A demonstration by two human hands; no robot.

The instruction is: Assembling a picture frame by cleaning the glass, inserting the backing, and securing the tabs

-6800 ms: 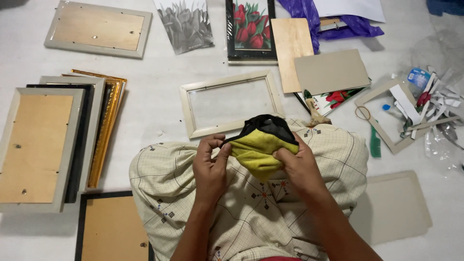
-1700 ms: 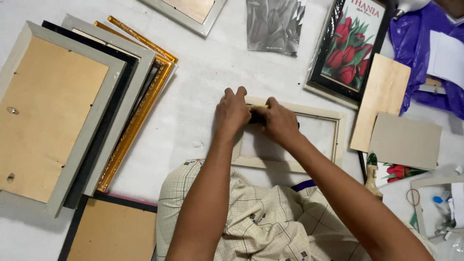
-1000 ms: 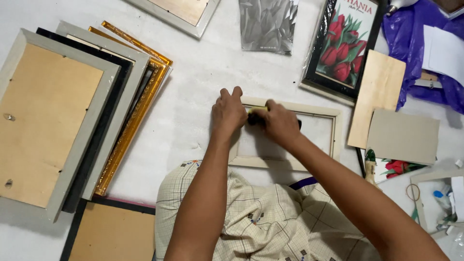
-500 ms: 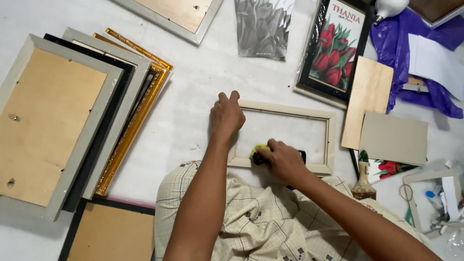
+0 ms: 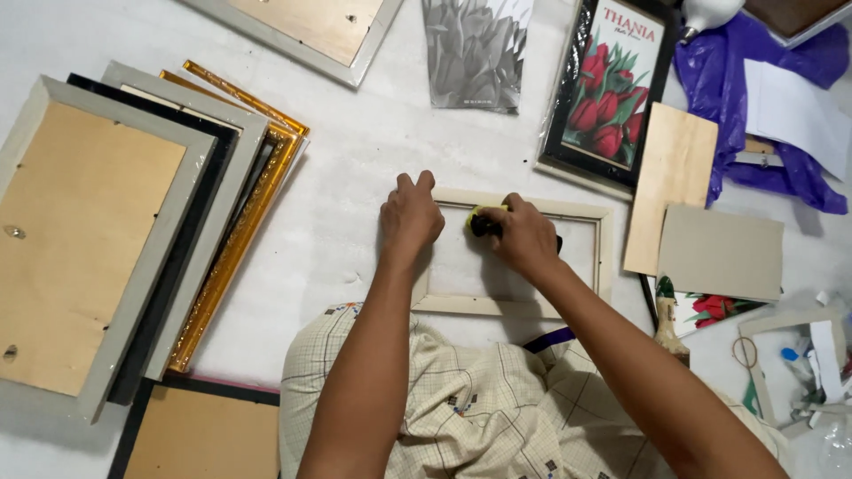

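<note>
A pale wooden picture frame (image 5: 603,257) lies flat on the white floor in front of my knees. My left hand (image 5: 410,215) presses down on its left edge, fingers together and flat. My right hand (image 5: 524,235) is closed around a yellow and black cloth (image 5: 482,219) and holds it against the glass inside the frame, near the top left corner. Most of the cloth is hidden under my fingers.
A stack of frames (image 5: 133,231) lies face down at the left. A black frame with a red tulip print (image 5: 608,93), a grey tulip print (image 5: 475,53), a wood backing board (image 5: 670,186), a grey card (image 5: 721,253) and purple plastic (image 5: 763,98) lie beyond and to the right.
My right hand has moved the cloth from the frame's lower middle up to its top left corner. The left hand stayed on the frame's left edge.
</note>
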